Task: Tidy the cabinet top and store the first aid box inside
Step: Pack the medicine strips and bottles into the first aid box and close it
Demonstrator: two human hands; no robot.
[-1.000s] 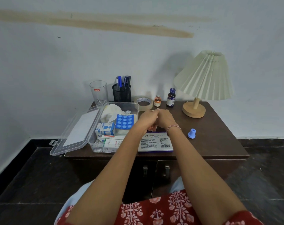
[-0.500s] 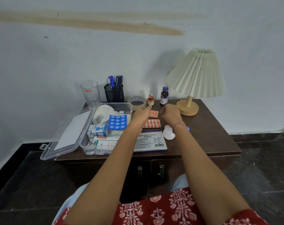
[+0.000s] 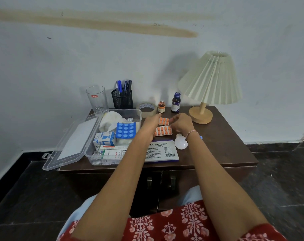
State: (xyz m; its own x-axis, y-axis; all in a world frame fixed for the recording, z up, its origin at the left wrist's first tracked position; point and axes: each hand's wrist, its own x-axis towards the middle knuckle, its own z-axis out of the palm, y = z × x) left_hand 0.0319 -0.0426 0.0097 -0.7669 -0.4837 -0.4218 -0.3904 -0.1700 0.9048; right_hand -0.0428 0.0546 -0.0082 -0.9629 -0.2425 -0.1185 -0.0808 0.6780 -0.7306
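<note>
Both hands sit at mid-frame over the dark cabinet top. A second ago they were pressed together above the stamp pad box [image 3: 162, 151]; now the left hand [image 3: 152, 123] and right hand [image 3: 181, 123] have parted, fingers loosely spread and gripping nothing I can make out. Between them two orange pill strips have come into sight: the small orange strip [image 3: 163, 121] further up and the long orange strip [image 3: 163, 130] just below it, both flat on the surface [image 3: 226, 141]. A white bulb [image 3: 181, 143] lies beside the right wrist. My reading: the strips are next for packing.

First aid box [image 3: 113, 136] stands left of centre, lid [image 3: 74, 143] flung open over the edge, holding a blue blister pack [image 3: 126, 130] and cartons; it is not yet stored. Along the back stand a glass [image 3: 96, 98], pen holder [image 3: 122, 100], tape roll [image 3: 147, 108], two bottles and a lamp [image 3: 210, 80]. Behind is a stained pale wall; below, dark floor tiles.
</note>
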